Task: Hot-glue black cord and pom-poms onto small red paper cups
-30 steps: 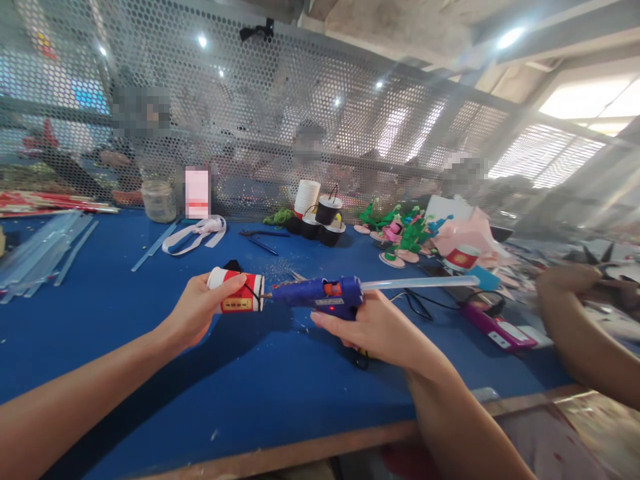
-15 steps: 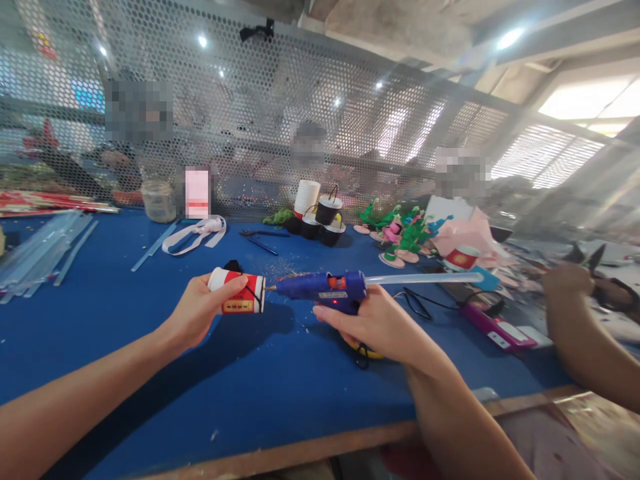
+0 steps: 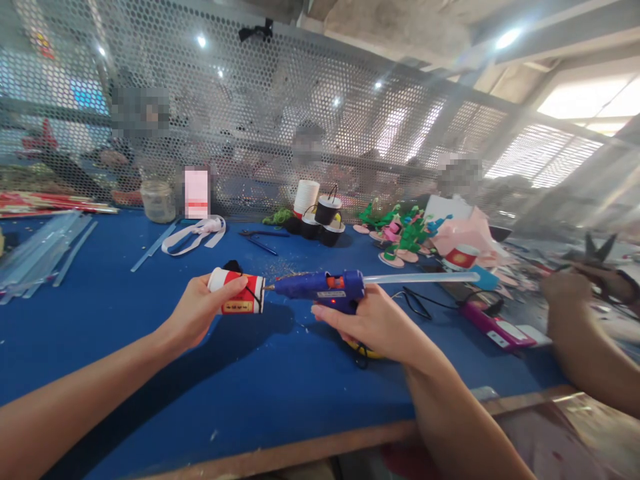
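Observation:
My left hand point(image 3: 193, 312) is closed around a red and white paper cup point(image 3: 254, 293) lying on its side in the air, with a black cord along it. Something dark and fluffy shows behind the cup. My right hand point(image 3: 373, 323) grips a blue hot glue gun point(image 3: 320, 287) by its handle, and a small red light glows on it. The gun's nozzle points left and meets the cup's right-hand rim; whether it touches is hard to tell. A long clear glue stick point(image 3: 420, 279) sticks out of the gun's back.
Glue sticks point(image 3: 45, 250) lie at left near a white ribbon point(image 3: 195, 237). Pliers point(image 3: 263, 240), small black buckets point(image 3: 327, 212) and green craft plants point(image 3: 410, 233) stand farther back. A purple power strip point(image 3: 495, 327) lies at right, beside a co-worker's hand point(image 3: 567, 287) with scissors point(image 3: 597, 257).
My hands, the cup and the glue gun stay almost in place. At right, the co-worker's scissors have shifted and turned.

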Available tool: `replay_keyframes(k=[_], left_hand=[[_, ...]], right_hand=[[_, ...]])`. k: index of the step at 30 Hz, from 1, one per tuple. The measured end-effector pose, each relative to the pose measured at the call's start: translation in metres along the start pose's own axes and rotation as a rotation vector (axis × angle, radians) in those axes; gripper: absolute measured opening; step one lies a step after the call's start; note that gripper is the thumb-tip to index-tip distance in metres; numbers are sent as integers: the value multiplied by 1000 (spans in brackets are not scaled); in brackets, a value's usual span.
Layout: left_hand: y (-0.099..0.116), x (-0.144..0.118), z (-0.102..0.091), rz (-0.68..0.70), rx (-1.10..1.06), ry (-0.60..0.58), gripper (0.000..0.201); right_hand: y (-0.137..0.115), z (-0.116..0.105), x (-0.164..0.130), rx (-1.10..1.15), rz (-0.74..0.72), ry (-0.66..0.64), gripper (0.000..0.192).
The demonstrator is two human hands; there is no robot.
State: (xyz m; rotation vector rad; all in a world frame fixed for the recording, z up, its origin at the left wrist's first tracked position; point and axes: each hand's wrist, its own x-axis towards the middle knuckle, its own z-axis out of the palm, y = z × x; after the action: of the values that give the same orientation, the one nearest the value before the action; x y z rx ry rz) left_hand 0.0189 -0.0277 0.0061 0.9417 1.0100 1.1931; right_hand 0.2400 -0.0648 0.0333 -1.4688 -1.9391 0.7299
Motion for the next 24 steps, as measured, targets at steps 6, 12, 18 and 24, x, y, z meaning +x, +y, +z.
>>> replay_keyframes(k=[6,12,18,24], left_hand=[[1,-1,2,-4,-8,20,18],[1,-1,2,-5,-10,25,19],[2,-3,2,2,11,22,19],[1,-3,3,4,39,32,20]], right_hand=[[3,1,1,8,2,5,28],[2,2,2,-12,-17,6,28],[0,-2,2,9,4,18,27],[2,2,4,25,-27,11,27]])
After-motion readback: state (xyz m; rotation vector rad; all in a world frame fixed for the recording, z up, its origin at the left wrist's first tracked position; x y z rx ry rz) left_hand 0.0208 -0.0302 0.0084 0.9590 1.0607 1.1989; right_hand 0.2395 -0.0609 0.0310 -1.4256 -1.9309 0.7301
